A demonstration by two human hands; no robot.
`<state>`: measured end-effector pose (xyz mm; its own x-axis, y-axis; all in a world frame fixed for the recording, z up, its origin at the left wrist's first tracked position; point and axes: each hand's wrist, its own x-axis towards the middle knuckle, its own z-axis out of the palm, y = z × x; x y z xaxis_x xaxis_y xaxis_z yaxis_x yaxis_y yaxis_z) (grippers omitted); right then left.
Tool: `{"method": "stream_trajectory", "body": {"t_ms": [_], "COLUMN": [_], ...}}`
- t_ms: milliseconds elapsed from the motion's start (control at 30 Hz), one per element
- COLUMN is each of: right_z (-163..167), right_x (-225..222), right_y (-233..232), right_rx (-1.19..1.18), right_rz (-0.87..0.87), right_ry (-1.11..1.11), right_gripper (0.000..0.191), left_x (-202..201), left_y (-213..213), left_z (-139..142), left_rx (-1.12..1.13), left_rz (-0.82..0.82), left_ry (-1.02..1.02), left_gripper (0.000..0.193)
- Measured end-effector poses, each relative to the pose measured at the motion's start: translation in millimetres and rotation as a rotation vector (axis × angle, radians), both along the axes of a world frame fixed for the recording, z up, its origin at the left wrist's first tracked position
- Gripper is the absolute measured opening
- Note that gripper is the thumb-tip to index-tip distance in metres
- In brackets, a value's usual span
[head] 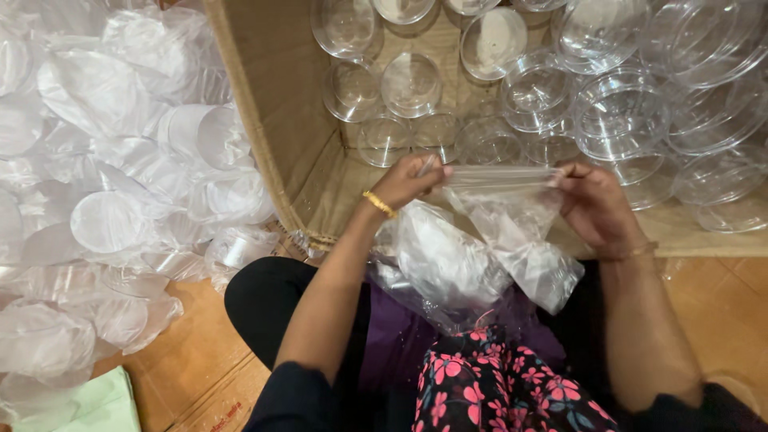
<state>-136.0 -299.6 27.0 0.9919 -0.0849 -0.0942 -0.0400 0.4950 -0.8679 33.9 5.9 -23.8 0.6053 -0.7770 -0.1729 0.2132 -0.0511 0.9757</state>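
I am pinching a clear, colourless plastic bag (500, 240) between my left hand (410, 181) and my right hand (596, 210); it is showing milky white where the film is bunching below my grip. A gold bangle (378, 204) is glinting on my left wrist, and a thin gold one (632, 253) on my right. Beyond my grip, clear see-through round containers (620, 112) are lying in a plain brown cardboard box (276, 120). Under my grip, my lap is showing black cloth with a pink and red flower print (496, 388), with purple cloth (392, 336) beside it.
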Motion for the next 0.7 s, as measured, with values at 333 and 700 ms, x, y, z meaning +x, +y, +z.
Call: {"method": "stream_trajectory", "body": {"t_ms": [333,700], "right_z": [-16.5,-5.2], "right_x": [68.3,95.3], "right_y": [35.1,84.2], "right_rx": [-1.628,-0.974], "right_rz": [-0.216,0.166], "right_ry": [-0.015,0.26], "right_gripper": [0.017,0.036], "left_x": [19.0,30.5], "left_y": [-81.7,3.7], "left_z": [-19.4,7.8], "left_rx": [0.756,0.589], "left_rz": [0.221,0.186], "left_ry": [-0.495,-0.24], "left_gripper": [0.037,0.022]}}
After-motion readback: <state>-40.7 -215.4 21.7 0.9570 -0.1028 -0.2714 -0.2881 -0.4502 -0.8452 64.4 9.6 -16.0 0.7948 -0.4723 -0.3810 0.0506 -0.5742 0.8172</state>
